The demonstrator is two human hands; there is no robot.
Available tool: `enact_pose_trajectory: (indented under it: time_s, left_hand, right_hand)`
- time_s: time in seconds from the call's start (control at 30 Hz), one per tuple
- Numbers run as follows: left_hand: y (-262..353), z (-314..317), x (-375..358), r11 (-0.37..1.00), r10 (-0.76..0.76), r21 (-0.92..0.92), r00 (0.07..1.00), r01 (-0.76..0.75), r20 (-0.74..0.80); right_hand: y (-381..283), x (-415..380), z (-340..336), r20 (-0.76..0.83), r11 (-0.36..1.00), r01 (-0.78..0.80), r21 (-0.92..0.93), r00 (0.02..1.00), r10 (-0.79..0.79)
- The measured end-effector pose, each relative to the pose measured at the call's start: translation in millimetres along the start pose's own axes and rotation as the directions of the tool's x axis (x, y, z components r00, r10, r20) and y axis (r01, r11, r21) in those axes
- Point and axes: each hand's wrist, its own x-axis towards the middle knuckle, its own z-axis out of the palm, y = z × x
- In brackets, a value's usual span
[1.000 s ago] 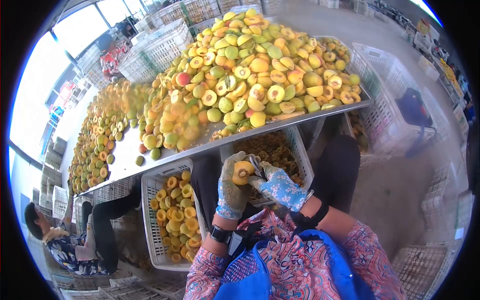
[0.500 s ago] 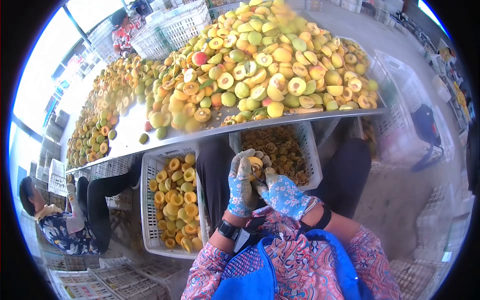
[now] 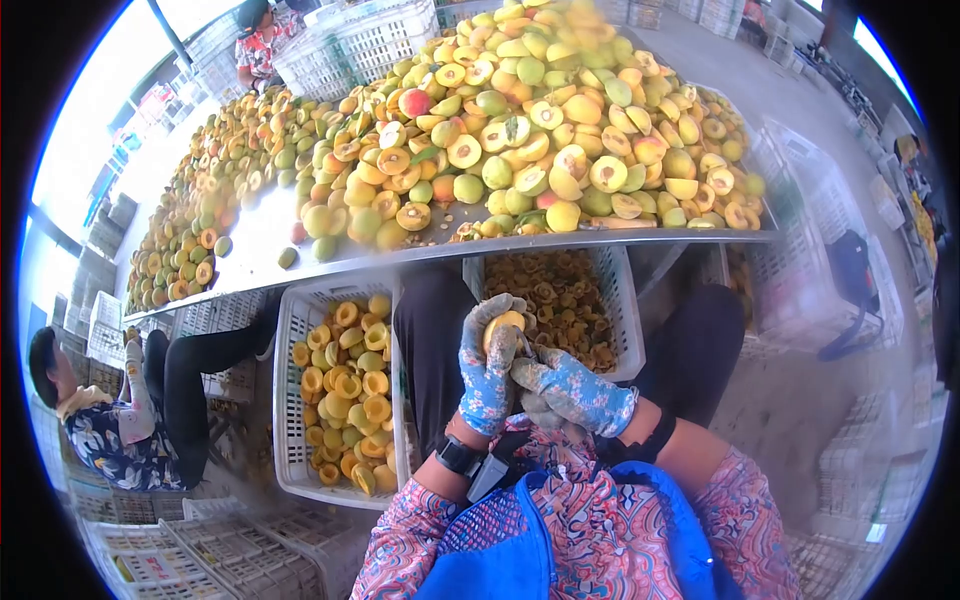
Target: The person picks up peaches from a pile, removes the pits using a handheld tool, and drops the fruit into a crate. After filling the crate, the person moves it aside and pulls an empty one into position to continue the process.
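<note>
My left hand [image 3: 488, 365], in a blue flowered glove with a grey palm, is closed around a yellow peach half [image 3: 503, 328]. Close beside it, my right hand [image 3: 578, 390], gloved alike, is closed with its fingers curled. A thin, dark pitting tool [image 3: 525, 345] juts from the right hand toward the fruit; its handle is hidden in the glove. Both hands are above my lap, in front of a white crate [image 3: 628, 325] of brown pits and scraps. Left of my leg, another white crate [image 3: 290, 425] holds hollowed peach halves [image 3: 350, 400].
A metal table [image 3: 400, 262] bears a large heap of cut peaches [image 3: 560, 130] ahead of me. One co-worker [image 3: 120, 425] sits at the left, another person [image 3: 262, 45] at the far side. Stacked crates [image 3: 350, 45] stand behind the heap, and more lie at lower left.
The peach half has turned in my left hand, its cut face now less visible. My right hand has shifted slightly down and right. The view has moved a little.
</note>
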Motion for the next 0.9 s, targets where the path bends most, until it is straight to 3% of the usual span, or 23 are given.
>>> enact_pose_trajectory:
  time_s: [0.03,0.07,0.1,0.13,0.2,0.23,0.3,0.33,0.4,0.47,0.53,0.6,0.63,0.67,0.73,0.77,0.8,0.83,0.87,0.9]
  left_hand:
    - [1.0,0.6,0.4,0.998,0.036,0.055,0.999,-0.037,0.011]
    - [1.7,0.6,0.8,0.998,0.038,0.053,0.999,-0.038,0.008]
    - [2.5,-0.2,1.1,0.995,-0.077,-0.062,0.997,0.078,0.019]
    - [2.8,-1.0,0.6,0.965,-0.191,-0.174,0.981,0.196,0.041]
    - [1.2,-2.2,1.8,0.962,-0.207,-0.175,0.978,0.211,0.041]
    - [-0.3,-3.8,2.0,0.969,-0.196,-0.143,0.98,0.2,0.046]
    - [-2.7,-6.8,2.2,0.974,-0.183,-0.123,0.982,0.188,0.057]
    - [-4.1,-6.8,2.2,0.975,-0.181,-0.123,0.982,0.185,0.047]
    - [-5.1,-7.6,4.5,0.978,-0.208,-0.004,0.977,0.209,0.043]
    - [-12.1,-11.9,6.9,0.977,-0.19,0.111,0.978,0.18,0.084]
    - [-6.5,-4.3,3.8,0.983,-0.182,0.023,0.981,0.181,0.063]
    - [-11.8,-4.5,6.3,0.986,-0.156,-0.053,0.987,0.158,0.045]
    - [-12.7,-5.3,7.9,0.972,-0.211,-0.096,0.976,0.215,0.049]
    - [-9.4,-4.6,10.5,0.965,-0.249,-0.072,0.967,0.253,0.054]
    - [-4.4,-5.7,15.6,0.94,-0.319,0.148,0.946,0.308,0.055]
    - [-16.1,-8.9,16.2,0.946,-0.296,0.153,0.954,0.286,0.047]
    - [-19.0,-10.2,16.0,0.96,-0.267,0.106,0.962,0.259,0.064]
    - [-20.8,-10.4,13.5,0.961,-0.268,-0.037,0.959,0.272,0.09]
    - [-16.9,-8.0,13.5,0.943,-0.261,-0.178,0.958,0.28,0.12]
    - [-12.4,-7.7,15.7,0.945,-0.256,-0.178,0.96,0.274,0.115]
  right_hand:
    - [3.1,3.3,-0.3,0.0,1.0,-0.003,-0.002,1.0,0.003]
    - [6.2,8.7,0.8,-0.1,0.948,0.098,-0.303,0.986,-0.134]
    - [7.3,11.4,1.4,-0.152,0.799,0.154,-0.581,0.944,-0.292]
    - [6.2,9.3,-0.8,-0.152,0.799,0.15,-0.582,0.945,-0.288]
    - [-8.1,0.4,1.6,-0.092,0.981,-0.028,-0.193,0.996,0.011]
    - [-8.2,0.1,-3.0,-0.089,0.98,-0.033,-0.196,0.996,0.016]
    - [-7.8,0.0,-10.8,0.117,0.975,-0.142,0.171,0.986,0.123]
    - [-7.4,-0.7,-10.5,0.123,0.974,-0.15,0.167,0.984,0.13]
    - [-8.5,0.8,-2.7,-0.133,0.934,-0.046,-0.355,0.991,-0.002]
    - [14.7,14.6,-20.1,-0.087,0.971,0.06,-0.233,0.993,-0.083]
    - [-9.9,-1.0,-12.9,0.064,0.985,-0.147,0.092,0.988,0.141]
    - [-8.3,-0.2,-15.9,0.093,0.972,-0.135,0.191,0.989,0.119]
    - [-8.5,2.1,-11.0,-0.042,0.997,-0.072,-0.034,0.997,0.071]
    - [1.5,12.6,-7.5,-0.223,0.938,0.097,-0.333,0.958,-0.179]
    - [5.1,15.1,-13.2,-0.136,0.937,0.174,-0.302,0.965,-0.223]
    - [-7.0,9.1,-15.8,-0.091,0.972,-0.029,-0.232,0.996,0.008]
    - [-6.1,7.8,-22.0,-0.084,0.972,-0.038,-0.233,0.996,0.018]
    - [-4.7,5.7,-28.1,0.06,0.992,-0.124,0.04,0.991,0.121]
    - [-4.0,5.0,-30.2,0.223,0.926,-0.238,0.292,0.959,0.176]
    - [-3.3,4.0,-28.5,0.198,0.936,-0.221,0.274,0.965,0.17]
